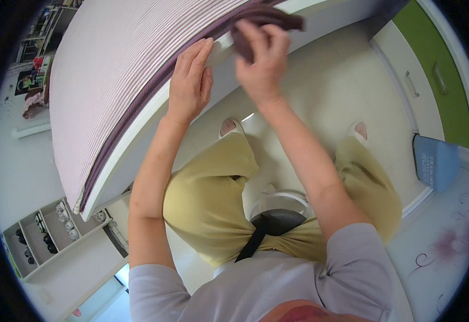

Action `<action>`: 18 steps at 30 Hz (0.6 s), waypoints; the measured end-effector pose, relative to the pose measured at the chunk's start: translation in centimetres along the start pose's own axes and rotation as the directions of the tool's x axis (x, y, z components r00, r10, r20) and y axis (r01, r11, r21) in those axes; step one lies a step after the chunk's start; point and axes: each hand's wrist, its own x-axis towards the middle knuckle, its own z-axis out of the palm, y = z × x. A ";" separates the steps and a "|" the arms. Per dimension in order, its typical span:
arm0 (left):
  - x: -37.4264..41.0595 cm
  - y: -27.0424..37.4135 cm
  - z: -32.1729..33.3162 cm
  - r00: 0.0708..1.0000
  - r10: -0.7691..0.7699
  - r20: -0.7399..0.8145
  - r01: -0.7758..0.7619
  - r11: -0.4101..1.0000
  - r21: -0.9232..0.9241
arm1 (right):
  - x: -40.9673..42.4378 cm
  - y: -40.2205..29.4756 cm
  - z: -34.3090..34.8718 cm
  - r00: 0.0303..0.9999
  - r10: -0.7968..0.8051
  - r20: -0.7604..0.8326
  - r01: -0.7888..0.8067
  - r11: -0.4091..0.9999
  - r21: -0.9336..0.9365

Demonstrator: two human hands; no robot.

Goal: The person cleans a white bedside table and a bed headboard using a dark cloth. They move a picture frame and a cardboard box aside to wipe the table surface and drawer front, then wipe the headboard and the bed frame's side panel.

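A dark brown cloth [267,18] is bunched in my right hand [263,56], over the white edge board [138,116] of a bed; both are somewhat blurred. To its left, my left hand [191,78] rests on the board with nothing in it, fingers extended and its fingertips beside the purple edging [154,86] of the mattress. The pink-and-white striped bedding [117,76] covers the mattress on the left. What lies under the cloth is hidden.
White drawers [405,76] with a green front [439,76] stand at the right, beside a blue bin [435,161]. A compartmented shelf [53,237] with rolled items is at the lower left. A white-rimmed round object [282,197] sits on the floor between my legs.
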 end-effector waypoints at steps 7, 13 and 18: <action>-0.4 -0.4 -0.4 0.998 -0.048 -0.045 0.043 0.993 -0.108 | 1.9 1.3 -0.8 0.997 -0.055 0.045 0.059 0.995 -0.083; -0.1 -0.4 -1.0 0.999 -0.031 -0.038 0.027 0.995 -0.094 | 3.4 1.1 -0.8 0.997 -0.019 0.074 0.031 0.987 -0.161; -0.2 -0.4 -1.5 0.999 -0.047 -0.013 0.046 0.995 -0.088 | 3.9 -1.4 -1.4 0.951 -0.048 0.305 0.115 0.972 -0.205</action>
